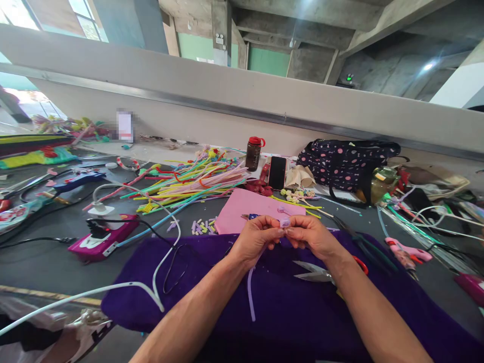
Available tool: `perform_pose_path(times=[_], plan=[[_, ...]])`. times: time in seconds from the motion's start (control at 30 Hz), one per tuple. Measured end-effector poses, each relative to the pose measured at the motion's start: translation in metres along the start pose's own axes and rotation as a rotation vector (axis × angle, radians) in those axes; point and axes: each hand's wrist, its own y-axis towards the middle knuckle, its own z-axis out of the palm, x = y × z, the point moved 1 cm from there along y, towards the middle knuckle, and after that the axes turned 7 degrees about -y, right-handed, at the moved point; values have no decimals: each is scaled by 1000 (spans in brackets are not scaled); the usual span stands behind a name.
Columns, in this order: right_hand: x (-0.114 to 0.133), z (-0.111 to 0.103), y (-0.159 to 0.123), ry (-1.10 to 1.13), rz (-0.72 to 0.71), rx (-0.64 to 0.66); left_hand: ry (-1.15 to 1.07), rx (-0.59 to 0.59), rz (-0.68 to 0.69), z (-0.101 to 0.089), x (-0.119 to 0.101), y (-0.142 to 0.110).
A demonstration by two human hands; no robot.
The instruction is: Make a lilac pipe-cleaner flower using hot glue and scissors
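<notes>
Centrally in the head view, the left hand (259,236) and right hand (313,235) have thumbs and fingers pinched together on a small lilac piece (284,222), a pale lilac stem (251,297) hanging below the left, while scissors (315,274) lie lower right of centre on purple cloth (295,322).

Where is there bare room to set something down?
The dark tabletop, between the magenta power strip and the front edge; also the upper left of the pink sheet, between colourful stems and the left hand. Crowded: farther back, around the bottle, phone and bag.
</notes>
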Motion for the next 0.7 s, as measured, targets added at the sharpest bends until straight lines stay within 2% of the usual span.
perform_pose_path(times=[0.23, 0.7], plan=[[-5, -1, 5, 208, 91, 15, -108, -79, -31, 0, 1, 3], [-9, 5, 8, 341, 82, 60, -185, -59, -58, 0, -1, 3]])
